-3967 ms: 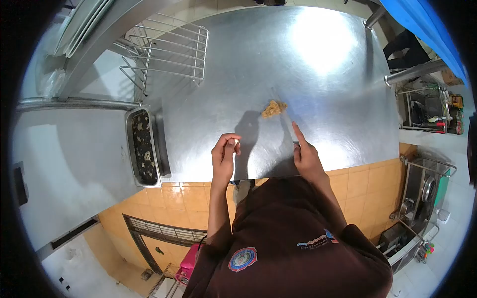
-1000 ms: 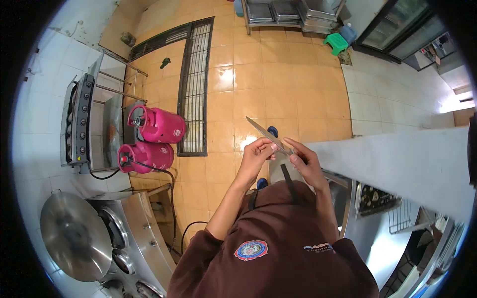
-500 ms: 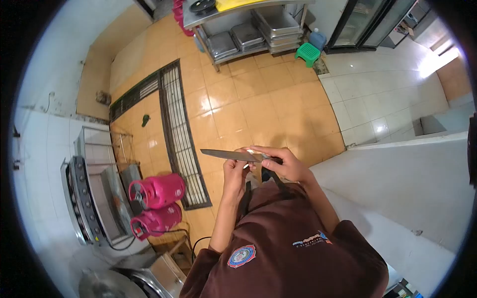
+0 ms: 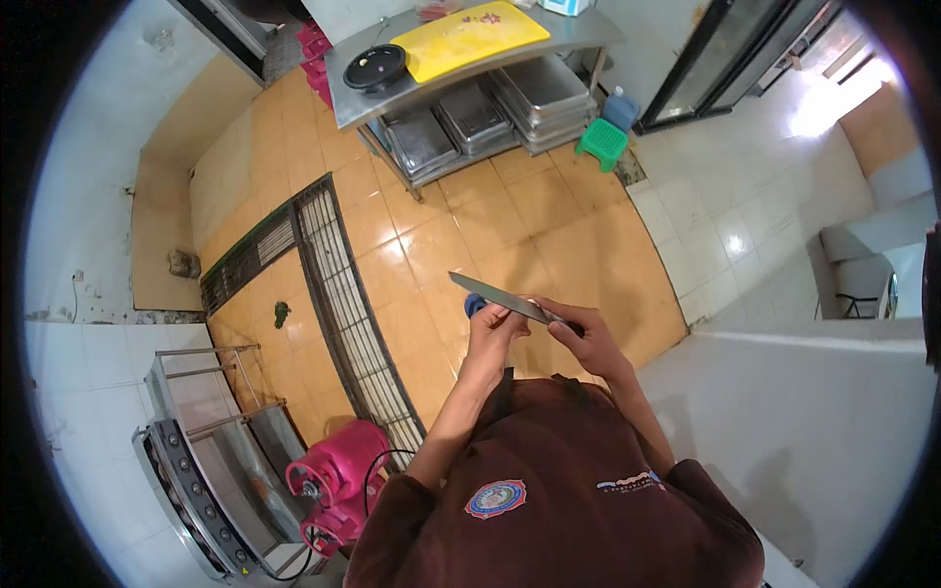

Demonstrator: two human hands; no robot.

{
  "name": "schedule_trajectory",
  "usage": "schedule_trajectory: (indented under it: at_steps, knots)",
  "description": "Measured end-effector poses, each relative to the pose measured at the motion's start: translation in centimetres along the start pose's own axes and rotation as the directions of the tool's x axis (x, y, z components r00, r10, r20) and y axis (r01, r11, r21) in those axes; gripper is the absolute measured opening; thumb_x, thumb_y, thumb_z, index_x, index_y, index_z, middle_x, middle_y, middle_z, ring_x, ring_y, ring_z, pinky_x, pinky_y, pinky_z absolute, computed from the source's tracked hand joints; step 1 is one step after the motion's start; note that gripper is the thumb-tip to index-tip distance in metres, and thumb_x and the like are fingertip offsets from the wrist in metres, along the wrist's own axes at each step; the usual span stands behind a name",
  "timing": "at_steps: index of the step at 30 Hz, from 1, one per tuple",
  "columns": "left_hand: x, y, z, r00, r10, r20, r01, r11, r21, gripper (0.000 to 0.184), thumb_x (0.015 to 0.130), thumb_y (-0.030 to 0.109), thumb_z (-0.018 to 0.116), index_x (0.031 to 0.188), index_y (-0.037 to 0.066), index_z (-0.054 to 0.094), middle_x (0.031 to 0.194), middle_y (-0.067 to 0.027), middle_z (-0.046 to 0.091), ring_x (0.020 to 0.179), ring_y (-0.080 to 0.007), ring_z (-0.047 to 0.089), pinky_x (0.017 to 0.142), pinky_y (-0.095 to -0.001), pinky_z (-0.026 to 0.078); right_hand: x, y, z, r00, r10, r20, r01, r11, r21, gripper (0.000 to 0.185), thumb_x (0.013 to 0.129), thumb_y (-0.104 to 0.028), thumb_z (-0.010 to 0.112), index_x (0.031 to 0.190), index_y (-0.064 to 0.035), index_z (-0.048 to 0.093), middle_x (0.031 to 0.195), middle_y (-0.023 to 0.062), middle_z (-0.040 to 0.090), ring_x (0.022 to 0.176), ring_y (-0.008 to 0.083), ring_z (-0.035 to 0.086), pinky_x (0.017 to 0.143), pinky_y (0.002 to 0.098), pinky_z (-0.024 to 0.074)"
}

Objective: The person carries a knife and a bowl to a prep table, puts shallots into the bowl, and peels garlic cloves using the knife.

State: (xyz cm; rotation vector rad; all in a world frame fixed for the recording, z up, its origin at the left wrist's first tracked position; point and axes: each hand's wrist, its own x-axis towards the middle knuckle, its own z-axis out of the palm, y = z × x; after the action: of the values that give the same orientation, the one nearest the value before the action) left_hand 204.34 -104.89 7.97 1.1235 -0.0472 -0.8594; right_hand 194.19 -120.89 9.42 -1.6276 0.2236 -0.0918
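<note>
My right hand (image 4: 585, 338) is closed around the dark handle of a kitchen knife (image 4: 498, 297). Its long blade points forward and to the left. Just below the blade, my left hand (image 4: 493, 335) is closed, fingers bent toward the edge near the handle. A small pale bit shows between the two hands, too small to name. Both hands are close together in front of my brown shirt (image 4: 569, 470). Something blue (image 4: 475, 304) shows just past the left fingers, mostly covered by hand and blade.
Ahead stands a steel table (image 4: 588, 37) with a yellow cutting board (image 4: 461, 41), a black bowl (image 4: 374, 68) and metal trays (image 4: 421, 140) beneath. A green stool (image 4: 602, 144) is beside it. Pink gas cylinders (image 4: 343, 461), a stove (image 4: 186, 490) and a floor grate (image 4: 348, 284) lie left.
The view has shifted forward, so more of the tabletop shows. My hands stay together; the knife blade now slants more steeply, its tip farther forward.
</note>
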Motion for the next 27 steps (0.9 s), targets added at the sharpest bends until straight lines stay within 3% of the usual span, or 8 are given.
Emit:
schedule_trajectory:
  at_steps: [2, 8, 9, 15, 18, 21, 27]
  knots:
    - [4.1, 3.4, -1.0, 0.999, 0.029, 0.023, -0.031, 0.996, 0.078, 0.019, 0.097, 0.0, 0.055, 0.112, -0.003, 0.068, 0.093, -0.005, 0.069, 0.079, -0.0104, 0.061, 0.072, -0.0245, 0.048, 4.5, -0.4, 0.2, 0.993, -0.095, -0.067, 0.094, 0.996, -0.011, 0.043, 0.098, -0.026, 0.063, 0.133, -0.0016, 0.061, 0.118, 0.012, 0.071, 0.106, 0.0153, 0.064, 0.092, 0.0312, 0.0495]
    - [13.0, 10.8, -4.5, 0.997, 0.071, 0.032, -0.076, 0.982, 0.172, 0.02, 0.092, -0.006, 0.057, 0.107, -0.005, 0.069, 0.091, -0.0058, 0.071, 0.078, -0.0116, 0.062, 0.071, -0.0256, 0.047, 16.5, -2.3, -0.6, 0.99, -0.141, -0.012, 0.14, 0.988, -0.058, 0.049, 0.097, -0.033, 0.064, 0.134, -0.0009, 0.06, 0.119, 0.0155, 0.07, 0.108, 0.0165, 0.063, 0.093, 0.0333, 0.0489]
    - [14.4, 11.5, -5.1, 0.997, 0.06, 0.04, -0.066, 0.983, 0.17, 0.021, 0.091, -0.006, 0.057, 0.108, -0.005, 0.069, 0.091, -0.0061, 0.071, 0.079, -0.0119, 0.062, 0.071, -0.0258, 0.047, 17.8, -3.2, -0.8, 0.999, -0.037, 0.014, 0.037, 0.999, -0.016, 0.05, 0.096, -0.035, 0.065, 0.134, -0.0025, 0.06, 0.113, 0.0149, 0.071, 0.099, 0.0173, 0.064, 0.087, 0.0328, 0.0499]
    - [22.2, 15.5, -5.6, 0.992, 0.088, 0.086, -0.1, 0.984, 0.145, 0.026, 0.087, -0.008, 0.058, 0.11, -0.005, 0.068, 0.092, -0.0076, 0.07, 0.08, -0.0128, 0.061, 0.072, -0.0268, 0.047, 26.1, -3.0, -3.1, 0.998, -0.061, 0.014, 0.062, 0.995, -0.078, 0.05, 0.095, -0.035, 0.066, 0.135, -0.0056, 0.061, 0.097, 0.0143, 0.07, 0.08, 0.0161, 0.058, 0.074, 0.0295, 0.047]
    - [26.5, 17.9, -4.6, 0.995, 0.078, 0.06, -0.088, 0.978, 0.19, 0.027, 0.086, -0.008, 0.058, 0.111, -0.004, 0.068, 0.092, -0.0072, 0.07, 0.079, -0.0127, 0.06, 0.073, -0.0267, 0.048, 30.4, -1.6, -5.2, 0.997, -0.081, -0.01, 0.079, 0.99, -0.116, 0.05, 0.095, -0.034, 0.066, 0.134, -0.005, 0.061, 0.096, 0.0145, 0.07, 0.081, 0.0157, 0.059, 0.076, 0.0297, 0.0475]
    - [31.1, 19.0, -3.7, 0.993, 0.098, 0.063, -0.109, 0.975, 0.193, 0.028, 0.086, -0.007, 0.058, 0.111, -0.003, 0.069, 0.095, -0.0064, 0.07, 0.081, -0.0127, 0.061, 0.075, -0.0268, 0.048, 35.2, -0.6, -7.5, 0.985, -0.174, -0.019, 0.174, 0.985, 0.013, 0.048, 0.094, -0.032, 0.067, 0.134, -0.0045, 0.061, 0.104, 0.0148, 0.071, 0.085, 0.016, 0.061, 0.079, 0.0308, 0.0486]
    - [40.9, 23.0, 1.1, 0.977, 0.215, 0.014, -0.212, 0.952, 0.22, 0.027, 0.088, -0.006, 0.06, 0.112, -0.001, 0.07, 0.1, -0.006, 0.072, 0.09, -0.0133, 0.064, 0.08, -0.0277, 0.05, 45.2, -1.0, -14.9, 0.967, -0.254, 0.037, 0.249, 0.963, 0.101, 0.047, 0.095, -0.026, 0.066, 0.135, -0.0016, 0.06, 0.121, 0.0135, 0.07, 0.105, 0.0171, 0.064, 0.093, 0.032, 0.0483]
